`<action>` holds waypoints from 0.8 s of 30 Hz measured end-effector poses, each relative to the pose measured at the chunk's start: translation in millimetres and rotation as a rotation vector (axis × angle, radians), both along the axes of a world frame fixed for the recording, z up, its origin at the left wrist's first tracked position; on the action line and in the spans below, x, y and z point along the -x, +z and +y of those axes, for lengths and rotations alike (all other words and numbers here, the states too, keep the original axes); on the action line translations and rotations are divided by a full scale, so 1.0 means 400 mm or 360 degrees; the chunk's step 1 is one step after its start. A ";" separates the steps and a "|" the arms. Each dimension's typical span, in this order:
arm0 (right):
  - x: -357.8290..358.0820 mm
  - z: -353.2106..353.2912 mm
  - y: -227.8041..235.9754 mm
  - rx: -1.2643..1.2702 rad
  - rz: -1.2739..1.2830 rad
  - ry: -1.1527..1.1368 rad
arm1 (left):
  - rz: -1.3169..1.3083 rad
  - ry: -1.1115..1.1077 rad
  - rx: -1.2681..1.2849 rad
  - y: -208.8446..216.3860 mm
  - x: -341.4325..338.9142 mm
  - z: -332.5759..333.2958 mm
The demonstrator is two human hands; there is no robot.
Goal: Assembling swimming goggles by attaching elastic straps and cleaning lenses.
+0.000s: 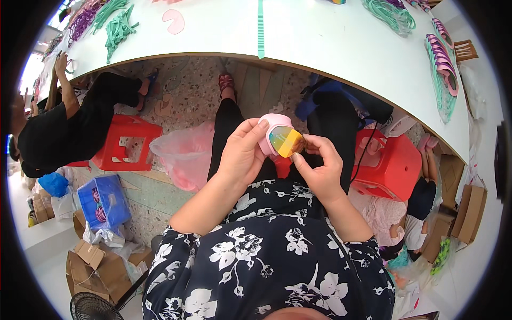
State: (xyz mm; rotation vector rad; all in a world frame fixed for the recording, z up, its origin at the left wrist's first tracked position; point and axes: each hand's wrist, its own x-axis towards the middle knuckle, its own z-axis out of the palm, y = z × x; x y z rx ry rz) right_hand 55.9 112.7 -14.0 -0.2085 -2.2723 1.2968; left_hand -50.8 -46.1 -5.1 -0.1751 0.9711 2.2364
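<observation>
Above my lap, my left hand (241,152) grips a pink, curved soft-looking piece (275,120), probably a goggle frame, with the thumb on its upper edge. A shiny mirrored lens (285,142), shading from green-blue to yellow and orange, sits against the pink piece. My right hand (323,164) pinches the right end of the lens between thumb and fingers. Whether the lens is seated in the piece cannot be made out. Both hands are close together, well short of the table edge.
Ahead curves a white table (213,32) with green straps (118,31), a flat pink piece (173,22) and pink-and-green strapped items (442,66). Red stools (392,165) stand both sides. A person in black (58,130) sits left. A blue crate (104,201) and a clear bag (186,154) lie left.
</observation>
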 end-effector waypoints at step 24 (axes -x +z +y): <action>0.010 0.011 -0.037 -0.0200 0.0227 0.0049 | 0.0099 -0.0044 0.0198 0.029 0.000 0.003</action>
